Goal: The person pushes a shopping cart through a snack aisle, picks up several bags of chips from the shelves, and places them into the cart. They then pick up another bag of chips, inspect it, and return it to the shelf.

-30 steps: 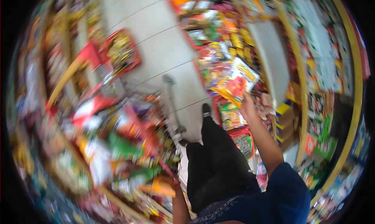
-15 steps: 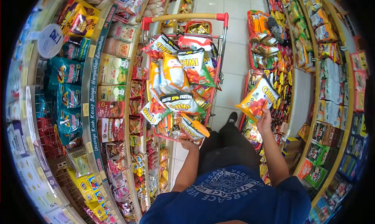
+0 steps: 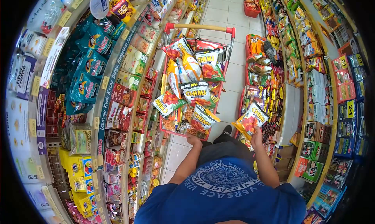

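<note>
A yellow and white bag of Chimi snacks (image 3: 252, 118) is held by its lower edge in my right hand (image 3: 256, 138), tilted, over the right side of the aisle. Close to my body, my left hand (image 3: 194, 140) is closed on the near edge of a red shopping cart (image 3: 223, 77); its fingertips are partly hidden. Several Chimi bags are heaped in the cart, among them a white-topped bag (image 3: 195, 93) in the middle and a tilted bag (image 3: 203, 118) at the near end.
Shelves with teal Bango pouches (image 3: 90, 69) and yellow packets (image 3: 80, 169) line the left side. To the right stand red baskets (image 3: 247, 48) of snacks and shelves of boxed goods (image 3: 316, 138). White floor tiles (image 3: 232, 71) run between them.
The view has turned, so the shelves and cart appear shifted. My right hand has brought the Chimi bag slightly nearer the cart and my body. My left hand remains at the cart's near edge.
</note>
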A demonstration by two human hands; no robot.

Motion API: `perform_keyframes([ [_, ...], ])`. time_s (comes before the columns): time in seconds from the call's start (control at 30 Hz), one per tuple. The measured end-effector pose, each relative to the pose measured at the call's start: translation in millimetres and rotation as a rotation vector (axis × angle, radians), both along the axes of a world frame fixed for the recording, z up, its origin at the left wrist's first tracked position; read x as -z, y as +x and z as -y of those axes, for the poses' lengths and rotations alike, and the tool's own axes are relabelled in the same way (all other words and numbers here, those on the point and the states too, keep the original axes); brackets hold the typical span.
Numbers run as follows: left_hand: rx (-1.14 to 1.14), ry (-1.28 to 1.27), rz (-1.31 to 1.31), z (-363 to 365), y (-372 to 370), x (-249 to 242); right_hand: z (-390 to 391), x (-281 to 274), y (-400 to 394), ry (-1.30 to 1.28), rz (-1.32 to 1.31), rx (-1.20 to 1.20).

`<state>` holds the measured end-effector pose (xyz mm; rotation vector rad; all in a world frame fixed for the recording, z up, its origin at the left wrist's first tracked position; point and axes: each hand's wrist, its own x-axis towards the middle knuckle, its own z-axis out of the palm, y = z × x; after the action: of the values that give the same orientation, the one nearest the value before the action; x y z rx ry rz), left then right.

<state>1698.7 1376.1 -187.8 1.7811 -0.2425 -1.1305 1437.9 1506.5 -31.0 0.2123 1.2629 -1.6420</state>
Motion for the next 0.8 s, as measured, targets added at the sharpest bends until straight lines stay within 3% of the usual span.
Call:
perform_keyframes([
  [0.13, -0.005, 0.099, -0.136, 0.6, 18.4, 20.6, 0.7, 3.5, 9.1, -0.034, -0.027, 0.016],
  [0.2, 0.177, -0.009, -0.415, 4.3, 30.9, 33.3, 2.8, 6.8, 11.1, -0.018, -0.042, 0.022],
  [0.23, 0.292, 0.11, -0.51, 3.2, 38.7, -10.2, 3.3, 9.8, 11.0, -0.051, -0.055, 0.04],
  [0.27, 0.297, 0.103, -0.512, 6.1, 45.4, -20.9, 5.2, 12.7, 11.1, -0.084, -0.067, 0.06],
  [0.33, 0.357, 0.267, -0.044, 3.2, 64.3, -25.2, 10.0, 8.3, 15.2, -0.11, -0.099, 0.089],
  [0.47, 0.466, 0.181, -0.099, 17.3, 92.6, -14.8, 29.1, -38.0, 30.8, -0.206, -0.084, 0.044],
  [0.53, 0.45, 0.203, -0.316, 26.0, 96.7, -4.0, 36.4, -58.4, 39.5, -0.187, -0.011, 0.039],
  [0.67, 0.5, 0.187, -0.369, 33.3, 101.6, 27.5, 25.8, -37.1, 40.6, -0.24, 0.035, 0.006],
  [0.8, 0.506, 0.166, -0.381, 31.3, 100.9, 20.2, 18.5, -28.3, 45.4, -0.239, 0.005, 0.013],
])
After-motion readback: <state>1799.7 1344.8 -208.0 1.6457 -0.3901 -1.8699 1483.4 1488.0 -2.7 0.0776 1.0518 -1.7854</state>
